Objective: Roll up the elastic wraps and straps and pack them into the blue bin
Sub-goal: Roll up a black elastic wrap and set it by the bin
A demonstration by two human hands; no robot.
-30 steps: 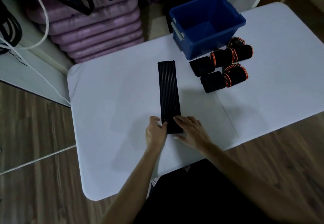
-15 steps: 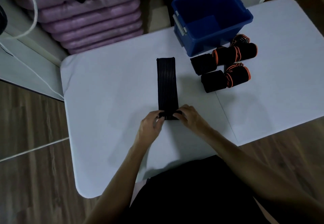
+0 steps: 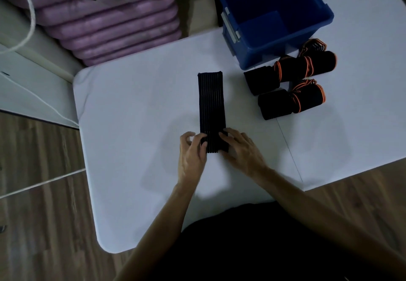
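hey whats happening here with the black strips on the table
A person is rolling up a ribbed black elastic wrap on the white table. Both hands, left hand and right hand, grip its near end, where the roll has just begun; the rest lies flat. Several rolled wraps with orange trim sit beside the blue bin, not yet packed; what shows of the bin's inside looks empty.

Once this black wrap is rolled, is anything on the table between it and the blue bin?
Nothing visible. Bare table lies between the ribbed wrap and the blue bin. The rolled wraps sit right of that line, beside the bin.
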